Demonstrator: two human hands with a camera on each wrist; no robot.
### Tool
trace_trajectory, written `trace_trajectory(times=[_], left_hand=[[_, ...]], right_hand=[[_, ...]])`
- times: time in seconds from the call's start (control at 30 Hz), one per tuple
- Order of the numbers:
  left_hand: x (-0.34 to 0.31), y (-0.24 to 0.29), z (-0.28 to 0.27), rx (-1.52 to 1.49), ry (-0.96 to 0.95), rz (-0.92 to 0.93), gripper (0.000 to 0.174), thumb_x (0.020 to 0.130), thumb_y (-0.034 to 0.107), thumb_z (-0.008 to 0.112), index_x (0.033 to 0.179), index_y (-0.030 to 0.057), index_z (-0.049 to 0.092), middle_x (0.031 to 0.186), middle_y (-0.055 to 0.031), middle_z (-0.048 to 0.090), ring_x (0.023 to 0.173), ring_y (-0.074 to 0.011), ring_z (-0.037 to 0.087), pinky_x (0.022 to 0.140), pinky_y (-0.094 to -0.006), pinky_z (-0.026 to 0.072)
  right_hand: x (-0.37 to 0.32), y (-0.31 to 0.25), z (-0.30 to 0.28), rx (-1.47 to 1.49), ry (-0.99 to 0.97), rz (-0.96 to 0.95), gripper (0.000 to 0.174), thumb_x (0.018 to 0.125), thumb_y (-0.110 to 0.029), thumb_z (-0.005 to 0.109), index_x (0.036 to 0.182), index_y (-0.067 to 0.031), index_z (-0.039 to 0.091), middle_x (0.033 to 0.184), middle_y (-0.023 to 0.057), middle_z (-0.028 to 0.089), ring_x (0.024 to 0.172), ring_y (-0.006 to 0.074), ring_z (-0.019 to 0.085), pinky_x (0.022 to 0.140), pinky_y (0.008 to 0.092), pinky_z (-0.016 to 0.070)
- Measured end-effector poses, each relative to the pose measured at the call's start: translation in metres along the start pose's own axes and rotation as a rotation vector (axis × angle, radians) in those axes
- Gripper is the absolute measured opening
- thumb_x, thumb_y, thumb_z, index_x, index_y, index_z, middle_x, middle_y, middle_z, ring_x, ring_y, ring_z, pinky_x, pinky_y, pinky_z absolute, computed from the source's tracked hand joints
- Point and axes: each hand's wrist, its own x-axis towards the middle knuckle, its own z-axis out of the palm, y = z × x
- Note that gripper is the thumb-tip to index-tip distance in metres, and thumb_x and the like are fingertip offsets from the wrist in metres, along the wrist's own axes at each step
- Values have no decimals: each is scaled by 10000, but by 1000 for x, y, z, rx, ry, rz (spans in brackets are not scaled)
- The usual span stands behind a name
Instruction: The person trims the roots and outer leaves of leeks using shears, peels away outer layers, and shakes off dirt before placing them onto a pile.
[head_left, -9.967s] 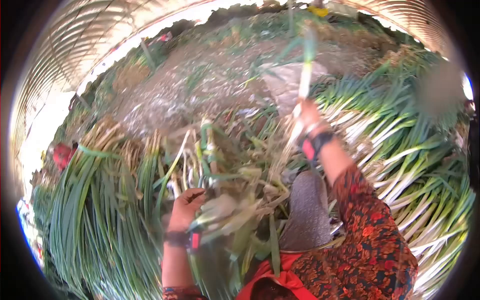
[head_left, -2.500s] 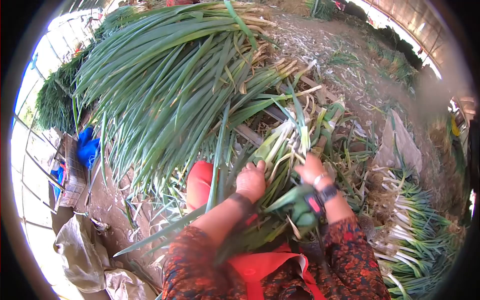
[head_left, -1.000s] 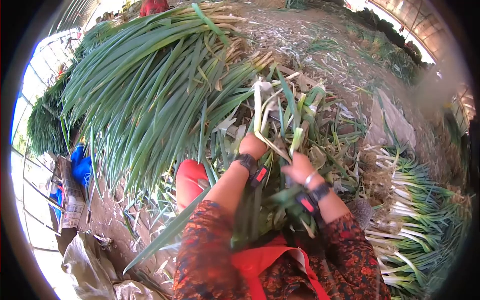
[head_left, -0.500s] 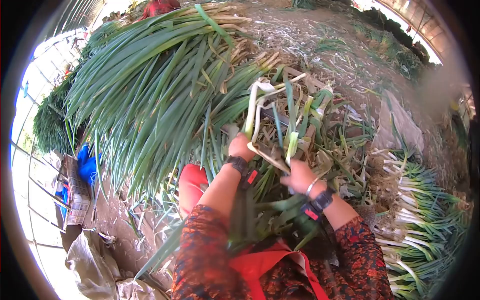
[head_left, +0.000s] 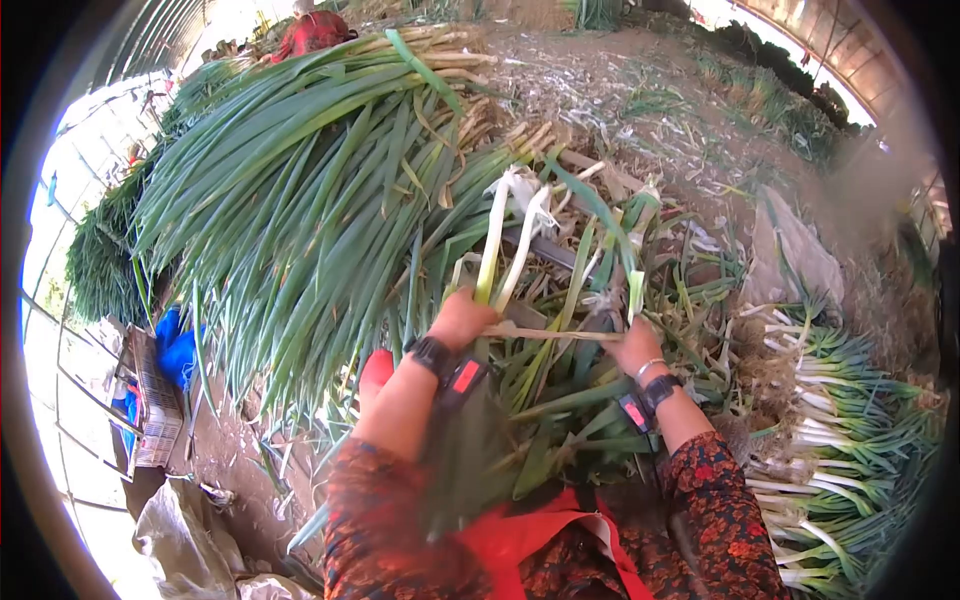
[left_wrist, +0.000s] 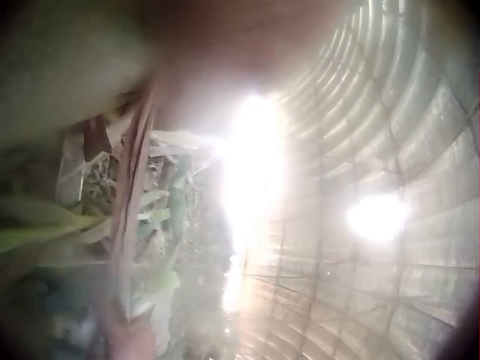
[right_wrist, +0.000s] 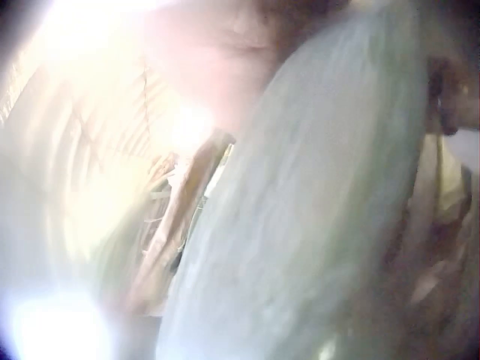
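In the head view my left hand (head_left: 463, 318) grips green onions, their two white stalks (head_left: 490, 240) pointing up and away. A dry brown leaf strip (head_left: 555, 333) stretches nearly level from that hand to my right hand (head_left: 637, 345), which pinches its other end. A short pale-green stalk (head_left: 636, 292) stands up at the right fingers. The left wrist view shows the strip (left_wrist: 133, 187) running between a blurred hand above and fingers below. In the right wrist view, a broad pale-green leaf (right_wrist: 300, 195) covers much of the scene beside the strip (right_wrist: 180, 206).
A large heap of green onions (head_left: 300, 190) lies at the upper left. Rows of white-stemmed onions (head_left: 840, 450) lie at right, near a pale sack (head_left: 790, 255). Loose leaves surround the hands. At left are a crate (head_left: 157, 400) and another sack (head_left: 185, 540); a person in red (head_left: 312, 35) is behind.
My hands have moved apart, the left one leftward with its onions and the right one slightly rightward. The dry strip between them now lies straighter and more level.
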Motion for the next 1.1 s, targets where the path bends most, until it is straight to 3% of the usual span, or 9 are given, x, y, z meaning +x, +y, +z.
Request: trace_trajectory(times=[0.17, 0.27, 0.4, 0.5, 0.6, 0.73, 0.97, 1.03, 1.1], left_hand=[[-49, 33, -24, -64, -98, 110, 376, 771, 116, 728, 1065, -78, 599, 882, -121, 678, 758, -150, 629, 680, -303, 518], [-90, 67, -33, -109, -214, 107, 416, 793, 207, 714, 1085, -56, 578, 882, -122, 681, 802, -177, 649, 719, -321, 524], [-94, 37, -16, -55, -275, 248, 398, 815, 67, 702, 1164, -17, 530, 928, -71, 649, 756, -112, 630, 683, -272, 537], [-130, 63, -27, -18, -300, 272, 396, 800, 140, 756, 1116, 8, 558, 916, -24, 613, 818, -96, 563, 728, -264, 492], [-142, 61, -38, -184, -421, 221, 395, 797, 147, 775, 1109, 26, 565, 922, -8, 593, 825, -94, 545, 746, -250, 476], [-156, 48, -54, -436, -475, 146, 381, 862, 128, 709, 1183, 7, 542, 952, -28, 623, 790, -87, 579, 676, -259, 498], [-174, 50, -65, -346, -477, 144, 496, 831, 133, 748, 1239, -19, 511, 1010, -24, 592, 887, -102, 549, 812, -264, 473], [-183, 42, -84, -281, -458, 136, 507, 808, 152, 758, 1220, -22, 517, 983, -27, 586, 891, -105, 555, 803, -264, 476], [-192, 34, -94, -370, -485, 47, 491, 818, 144, 756, 1217, -16, 519, 966, -16, 583, 892, -100, 551, 800, -256, 473]], right_hand=[[9, -32, -72, -245, -569, -89, 692, 684, -503, 760, 1124, 16, 636, 1059, 250, 656, 923, 368, 646, 860, 406, 518], [38, -20, -86, 544, 108, -270, 601, 797, -107, 742, 1325, 44, 499, 1237, 151, 614, 1059, 193, 621, 876, 313, 503], [19, -104, -140, 1353, 35, -122, 798, 822, -222, 769, 1443, 15, 328, 1259, 96, 572, 1053, 146, 586, 795, 260, 492], [15, -117, -127, 1235, -13, -248, 617, 828, -296, 762, 1320, -31, 499, 1033, 13, 636, 815, 115, 603, 710, 245, 486], [-7, -117, -128, 671, -20, -301, 250, 917, -229, 663, 1058, -23, 645, 824, -20, 628, 697, 51, 541, 625, 218, 440], [-20, -85, -163, 761, -143, -208, 231, 915, -187, 631, 1076, -23, 649, 735, -25, 598, 656, 39, 502, 593, 232, 417], [46, 26, -160, 89, 633, -158, 352, 894, -345, 585, 892, -5, 678, 741, 132, 640, 683, 257, 594, 656, 393, 462], [57, 127, -215, -20, 699, 257, 361, 868, -356, 603, 898, -3, 672, 793, 171, 658, 786, 333, 629, 724, 418, 472], [47, 159, -220, -165, 602, 246, 385, 825, -373, 641, 915, 0, 672, 843, 201, 668, 866, 373, 643, 782, 427, 479]])
